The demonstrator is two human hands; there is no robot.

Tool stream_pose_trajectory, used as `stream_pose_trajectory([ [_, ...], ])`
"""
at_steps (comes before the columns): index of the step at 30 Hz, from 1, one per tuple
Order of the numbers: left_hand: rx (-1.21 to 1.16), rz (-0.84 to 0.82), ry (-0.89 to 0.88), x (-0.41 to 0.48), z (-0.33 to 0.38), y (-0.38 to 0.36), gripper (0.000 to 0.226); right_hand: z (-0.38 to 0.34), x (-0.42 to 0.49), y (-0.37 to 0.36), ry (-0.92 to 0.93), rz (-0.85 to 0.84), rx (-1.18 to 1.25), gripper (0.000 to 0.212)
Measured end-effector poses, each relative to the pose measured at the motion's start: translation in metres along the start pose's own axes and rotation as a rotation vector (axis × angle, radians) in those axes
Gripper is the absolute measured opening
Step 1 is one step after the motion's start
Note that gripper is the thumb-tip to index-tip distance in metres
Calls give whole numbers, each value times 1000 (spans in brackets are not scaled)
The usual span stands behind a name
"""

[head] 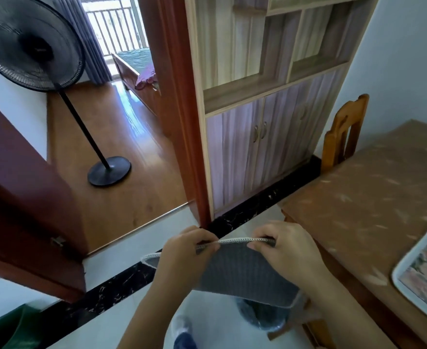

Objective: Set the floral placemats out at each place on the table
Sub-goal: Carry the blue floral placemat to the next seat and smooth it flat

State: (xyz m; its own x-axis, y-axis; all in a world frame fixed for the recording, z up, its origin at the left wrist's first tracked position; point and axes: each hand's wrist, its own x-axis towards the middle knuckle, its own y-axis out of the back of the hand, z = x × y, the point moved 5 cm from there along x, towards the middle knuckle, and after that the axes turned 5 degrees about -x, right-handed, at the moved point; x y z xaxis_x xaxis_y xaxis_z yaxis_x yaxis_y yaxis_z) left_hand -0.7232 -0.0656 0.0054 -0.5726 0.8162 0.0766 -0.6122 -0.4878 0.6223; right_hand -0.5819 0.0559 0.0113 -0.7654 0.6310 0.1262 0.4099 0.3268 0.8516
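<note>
From the head view, a placemat (232, 273) is held up in the air, off the near left corner of the table (358, 197) and above the pale floor. Its grey, ribbed underside is turned towards the camera, and a white lace-like trim runs along its top edge. That top edge is pinched by the left hand (184, 250) at one point and by the right hand (287, 248) at another just beside it, the fingers of both being curled over the trim. The rest of the mat hangs down and to the right from the hands.

A second placemat (423, 273), with a white border and a floral print, is laid flat on the brown table top at the right edge of the picture, partly cut off by the frame. A wooden chair (343, 132) is set at the far end of the table, next to a cabinet (257, 147) with two closed doors. A black standing fan (31, 41) is seen through the doorway on the left. Below the held mat a dark, round object (262, 316) is partly hidden; possibly a lined bin.
</note>
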Motion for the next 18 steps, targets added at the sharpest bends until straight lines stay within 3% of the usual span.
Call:
stream_pose_trajectory([
  [11, 16, -168, -164, 194, -56, 50, 11, -21, 175, -17, -151, 120, -43, 6],
  [18, -45, -297, -267, 286, -46, 17, 12, 16, 222, -4, -333, 212, -52, 7],
])
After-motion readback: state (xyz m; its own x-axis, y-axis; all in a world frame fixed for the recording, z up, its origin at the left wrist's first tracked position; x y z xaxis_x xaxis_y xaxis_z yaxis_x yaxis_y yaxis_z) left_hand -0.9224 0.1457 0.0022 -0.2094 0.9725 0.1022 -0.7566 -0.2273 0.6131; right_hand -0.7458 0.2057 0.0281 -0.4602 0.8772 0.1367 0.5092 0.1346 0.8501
